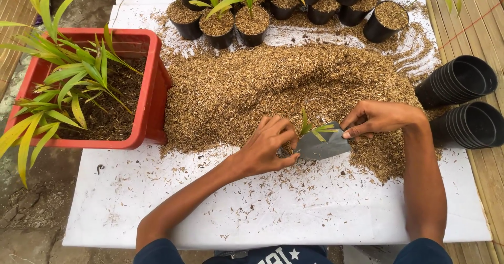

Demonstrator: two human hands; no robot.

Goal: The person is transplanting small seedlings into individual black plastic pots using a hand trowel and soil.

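A small black pot [317, 146] lies tilted at the near edge of a broad heap of brown husks [283, 93], and it serves as the landmark here. The left hand [270, 146] is closed on the pot's left side, fingers curled round its base. The right hand [375, 118] pinches the pot's rim at its upper right, thumb and fingers pressed together on the edge. A small green seedling [314, 129] pokes out of the pot's mouth between the two hands.

The pot rests on a white desk [294, 211], with loose husks scattered all around it. Far left of the pot stands a red crate [149, 98] holding dark soil and many long-leaved green plants [68, 80]. Beyond the pot, across the heap, a cluster of filled black pots [252, 25] is topped up with the same husks, several carrying green shoots. Right of the pot, at the desk's edge, two stacks of empty black pots [462, 104] lie on their sides, mouths facing the person.
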